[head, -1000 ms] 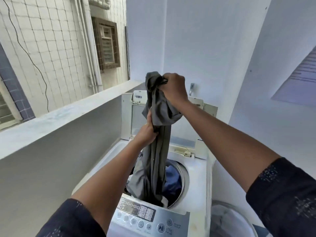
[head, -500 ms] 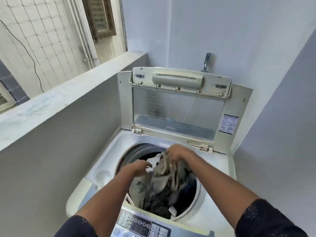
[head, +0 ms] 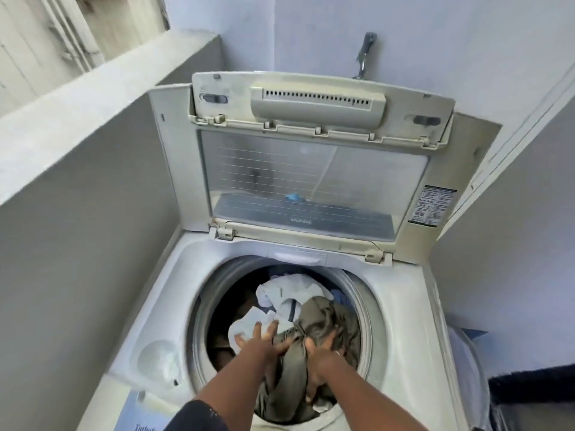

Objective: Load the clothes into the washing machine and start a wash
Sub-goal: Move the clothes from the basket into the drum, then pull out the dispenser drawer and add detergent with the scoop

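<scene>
The fingers of our left hand are spreading wide and straight, pressing down on a white cloth just beside the olive garment. The fingers of our right hand are curling into that garment and gripping a bunched fold of it. The garment is lying inside the drum, heaped at the near right side, with its lower part hanging down between our two wrists. More clothes are lying behind it: another white piece and something blue against the far wall of the drum. Both our forearms are reaching in over the near rim, and a dark sleeve is showing at the left elbow. The washer is sitting in a narrow corner, its lid standing open and upright against the back wall, a label sticking to its right edge. A tap is poking out above the lid, and a grey ledge is running along our left.
</scene>
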### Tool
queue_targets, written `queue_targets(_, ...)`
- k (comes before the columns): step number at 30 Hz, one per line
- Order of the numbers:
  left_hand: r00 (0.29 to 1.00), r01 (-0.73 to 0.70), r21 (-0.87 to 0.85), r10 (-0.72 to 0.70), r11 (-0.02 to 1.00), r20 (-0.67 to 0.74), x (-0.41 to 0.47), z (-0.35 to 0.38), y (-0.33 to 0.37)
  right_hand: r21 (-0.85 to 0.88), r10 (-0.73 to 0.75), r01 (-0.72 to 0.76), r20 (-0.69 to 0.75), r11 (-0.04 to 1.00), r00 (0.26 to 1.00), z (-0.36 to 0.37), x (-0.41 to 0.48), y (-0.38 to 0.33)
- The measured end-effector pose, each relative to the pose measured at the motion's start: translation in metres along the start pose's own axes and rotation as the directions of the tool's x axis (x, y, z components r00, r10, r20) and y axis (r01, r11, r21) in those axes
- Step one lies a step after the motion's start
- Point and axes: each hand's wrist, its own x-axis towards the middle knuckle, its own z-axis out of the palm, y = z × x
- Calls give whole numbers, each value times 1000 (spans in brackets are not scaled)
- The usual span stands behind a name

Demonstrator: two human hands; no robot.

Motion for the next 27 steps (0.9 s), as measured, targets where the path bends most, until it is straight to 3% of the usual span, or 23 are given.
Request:
queue_targets(3, 1000, 25, 10, -25, 1000, -6, 19, 8, 9, 113, 36, -35, -9, 993, 999, 11, 19, 4)
queue_targets(8, 992, 55, 28, -51, 998, -114, 48, 19, 14, 135, 11, 4, -115, 991, 993, 12, 58, 8)
queue_targets(13, 989, 87, 54, -80, 995, -128, 76, 17, 1, 211, -14, 57, -200, 976, 980, 9, 83, 0)
queue_targets(18, 990, 66, 38, -61, 997, -123, 69, 15, -5, 244, -24, 69, -186, 967, 982, 8, 76, -3)
queue_targets(24, 985, -104, -143, 82, 984, -155, 52, -2, -19, 305, 5, 26, -99, 952, 995, -11, 47, 4)
queue_targets(27, 979, -124, -345, 59, 930, -193, 40, -19, -17, 565, 122, 71, -297, 822, 947, -25, 34, -3)
